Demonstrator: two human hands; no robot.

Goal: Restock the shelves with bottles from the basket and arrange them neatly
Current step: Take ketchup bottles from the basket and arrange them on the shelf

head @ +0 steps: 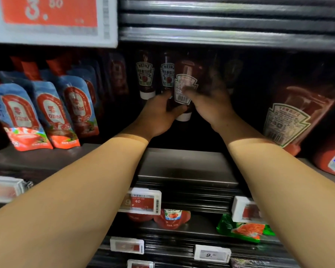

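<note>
Dark red bottle: you hold a ketchup bottle [184, 89] cap-down in the shadowed middle bay of the shelf [186, 167], its back label and barcode turned toward you, so it needs a turn before it matches its neighbours.
Left hand: your left hand [159, 117] grasps the lower body of the ketchup bottle just above the white cap, fingers wrapped round its near side, which takes the weight while you steer it.
Right hand: your right hand [211, 97] lies against the right side of the same bottle, thumb across the label; the fingers are blurred, but they look curled on it, steadying the upper part.
Where it stands: the bottle is lifted, its cap above the shelf board, just in front of and to the right of two Heinz bottles [146, 74] that stand cap-down with labels facing out.
Why two hands: probably to twist and seat the bottle without knocking the row behind.
Neighbours: blue and red sauce pouches [46, 113] lean in rows on the left; a large ketchup bottle [298, 113] tilts at the right, well apart.
Below: price tags [141, 202] clip to the shelf edge.
Basket: not in view.
Risk: the bay is dim, so judge the gap behind by touch.
</note>
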